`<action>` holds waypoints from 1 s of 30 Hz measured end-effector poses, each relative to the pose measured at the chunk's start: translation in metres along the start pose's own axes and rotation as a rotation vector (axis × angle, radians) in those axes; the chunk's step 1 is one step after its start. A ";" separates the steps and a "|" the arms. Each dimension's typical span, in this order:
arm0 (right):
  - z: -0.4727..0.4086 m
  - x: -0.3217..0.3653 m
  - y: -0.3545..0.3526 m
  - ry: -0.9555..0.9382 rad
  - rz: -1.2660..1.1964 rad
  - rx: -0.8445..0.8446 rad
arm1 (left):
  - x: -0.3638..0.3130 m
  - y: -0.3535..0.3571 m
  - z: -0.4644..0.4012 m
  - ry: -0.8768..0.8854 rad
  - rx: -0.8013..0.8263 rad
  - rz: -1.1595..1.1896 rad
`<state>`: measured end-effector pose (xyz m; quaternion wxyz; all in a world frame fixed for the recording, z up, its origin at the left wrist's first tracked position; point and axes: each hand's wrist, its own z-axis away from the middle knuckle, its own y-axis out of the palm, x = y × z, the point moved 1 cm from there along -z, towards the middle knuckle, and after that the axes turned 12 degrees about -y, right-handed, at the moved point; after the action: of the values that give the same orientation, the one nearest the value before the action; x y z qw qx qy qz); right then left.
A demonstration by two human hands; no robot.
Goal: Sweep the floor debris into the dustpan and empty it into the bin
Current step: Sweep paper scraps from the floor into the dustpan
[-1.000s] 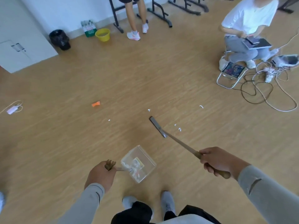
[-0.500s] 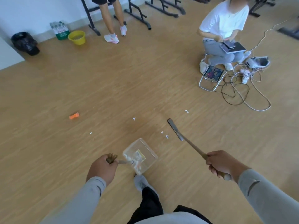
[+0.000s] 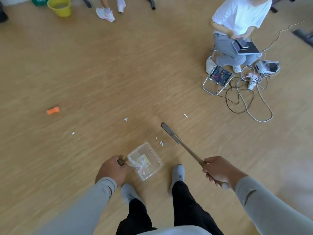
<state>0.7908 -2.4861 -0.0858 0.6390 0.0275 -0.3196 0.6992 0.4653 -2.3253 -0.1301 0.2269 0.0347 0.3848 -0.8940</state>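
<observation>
My left hand (image 3: 113, 170) grips the short handle of a clear plastic dustpan (image 3: 153, 155) that holds white scraps, low over the wooden floor in front of my feet. My right hand (image 3: 218, 171) is closed around the wooden handle of a long broom (image 3: 179, 143), whose narrow head (image 3: 166, 129) lies further out on the floor. Two small white scraps (image 3: 160, 142) lie between the pan's mouth and the broom head. More white bits (image 3: 125, 119) (image 3: 185, 115) (image 3: 73, 133) and an orange piece (image 3: 53, 110) are scattered further out.
A person in a white shirt (image 3: 237, 31) sits at the upper right with a laptop, a folding stool (image 3: 217, 78) and tangled cables (image 3: 249, 99) on the floor. A yellow bucket (image 3: 59, 6) and another person's feet (image 3: 108, 11) are at the top.
I have stepped forward, so both feet now stand behind the dustpan. The dustpan and broom head sit closer to the two white scraps. Both hands keep their grips.
</observation>
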 end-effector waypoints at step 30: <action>-0.098 0.045 -0.153 -0.020 0.155 0.358 | -0.092 0.093 -0.011 -0.229 -0.141 0.021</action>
<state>0.9586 -2.4032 -0.0803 0.5651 0.1231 -0.1977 0.7915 0.5862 -2.3386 -0.1787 0.2805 -0.0795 0.4177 -0.8606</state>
